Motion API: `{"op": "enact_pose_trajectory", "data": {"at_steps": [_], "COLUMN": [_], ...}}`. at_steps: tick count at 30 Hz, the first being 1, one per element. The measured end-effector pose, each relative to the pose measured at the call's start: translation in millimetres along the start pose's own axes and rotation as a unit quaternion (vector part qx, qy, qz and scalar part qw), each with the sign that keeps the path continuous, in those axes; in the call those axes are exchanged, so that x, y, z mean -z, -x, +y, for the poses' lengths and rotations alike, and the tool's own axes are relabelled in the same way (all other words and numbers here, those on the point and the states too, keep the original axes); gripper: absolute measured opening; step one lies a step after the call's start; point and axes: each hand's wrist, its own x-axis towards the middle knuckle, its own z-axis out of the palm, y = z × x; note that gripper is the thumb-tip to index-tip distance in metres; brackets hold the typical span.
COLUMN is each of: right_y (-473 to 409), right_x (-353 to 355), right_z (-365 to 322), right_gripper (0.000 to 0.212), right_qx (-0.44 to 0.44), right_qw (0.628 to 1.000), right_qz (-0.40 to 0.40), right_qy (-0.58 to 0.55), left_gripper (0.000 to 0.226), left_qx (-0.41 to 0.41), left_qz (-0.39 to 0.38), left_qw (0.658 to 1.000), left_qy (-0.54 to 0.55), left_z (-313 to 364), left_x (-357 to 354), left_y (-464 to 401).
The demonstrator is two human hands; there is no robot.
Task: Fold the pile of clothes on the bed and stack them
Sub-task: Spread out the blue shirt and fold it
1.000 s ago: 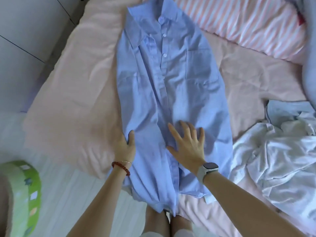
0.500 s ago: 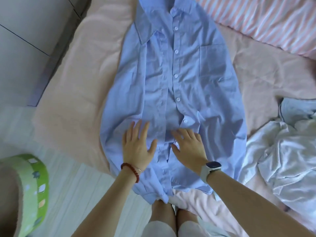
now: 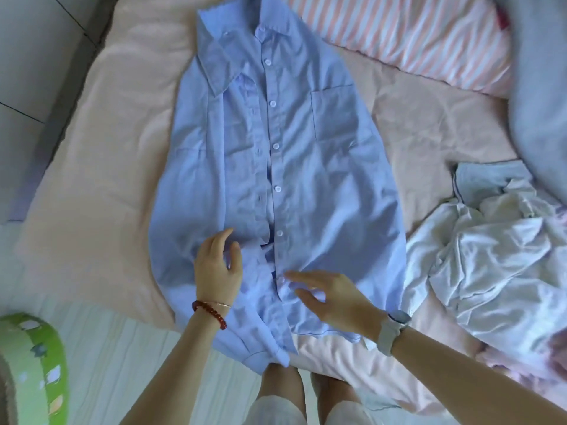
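The blue shirt (image 3: 294, 167) is lying buttoned on the pink bed (image 3: 101, 167); the left hand (image 3: 218, 269) and right hand (image 3: 333, 297) are hovering open over its near hem.

a light blue button-up shirt (image 3: 306, 167) lies front-up, sides folded in, beside a crumpled white pile (image 3: 497, 256).

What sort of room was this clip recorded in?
Most likely a home bedroom: a bed with a pink sheet, a striped pillow at its head, and a blue shirt spread out beside crumpled white clothes.
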Motion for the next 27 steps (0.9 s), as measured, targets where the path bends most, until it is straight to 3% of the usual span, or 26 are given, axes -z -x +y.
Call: {"op": "enact_pose_trajectory", "data": {"at_steps": [2, 4, 7, 8, 9, 11, 13, 14, 16, 18, 19, 20, 22, 25, 27], "right_y": [-1, -6, -9, -9, -7, 4, 21, 29, 36, 33, 30, 25, 15, -1, -9], "right_x": [23, 56, 92, 96, 95, 83, 67, 63, 64, 71, 76, 78, 80, 77, 69], "right_z": [22, 51, 89, 89, 86, 67, 48, 48, 67, 95, 106, 115, 120, 109, 99], "right_gripper": [0.043, 0.042, 0.042, 0.042, 0.035, 0.024, 0.032, 0.034, 0.038, 0.035, 0.032, 0.032, 0.037, 0.04, 0.018], "right_qx": [-0.023, -0.098, -0.298, -0.338, -0.329, -0.199, -0.072, -0.025, -0.02, -0.117, -0.173, -0.223, -0.271, -0.251, -0.24], "right_qw": [0.979, 0.926, 0.852, 0.851, 0.877, 0.962, 0.987, 0.99, 0.988, 0.958, 0.942, 0.934, 0.934, 0.942, 0.944], "right_qz": [0.202, 0.362, 0.43, 0.402, 0.345, 0.17, 0.017, 0.007, 0.109, 0.244, 0.27, 0.255, 0.178, 0.125, 0.083], "right_qy": [0.009, 0.043, 0.01, -0.034, -0.064, -0.079, -0.14, -0.141, -0.109, -0.094, -0.098, -0.109, -0.153, -0.182, -0.212], "left_gripper": [0.047, 0.042, 0.04, 0.042, 0.044, 0.039, 0.034, 0.036, 0.04, 0.025, 0.014, 0.009, 0.011, 0.02, 0.025], "left_qx": [-0.036, -0.092, -0.161, -0.177, -0.184, -0.142, -0.02, 0.038, 0.097, 0.097, 0.081, 0.074, 0.092, 0.132, 0.17], "left_qz": [-0.013, -0.056, -0.121, -0.132, -0.138, -0.132, -0.142, -0.162, -0.208, -0.212, -0.186, -0.157, -0.105, -0.077, -0.064], "left_qw": [0.998, 0.99, 0.973, 0.968, 0.968, 0.981, 0.985, 0.979, 0.968, 0.972, 0.978, 0.982, 0.99, 0.975, 0.957], "left_qy": [-0.057, -0.09, -0.116, -0.116, -0.101, -0.012, 0.092, 0.119, 0.105, -0.001, -0.053, -0.068, 0.009, 0.162, 0.225], "left_z": [10, 27, 56, 65, 72, 90, 106, 114, 123, 127, 128, 125, 122, 114, 109], "left_x": [-9, -26, -62, -73, -84, -99, -107, -111, -121, -134, -139, -144, -144, -132, -122], "left_y": [-5, -9, -7, -6, -4, 0, -2, -4, -9, -9, -9, -9, -12, -11, -6]}}
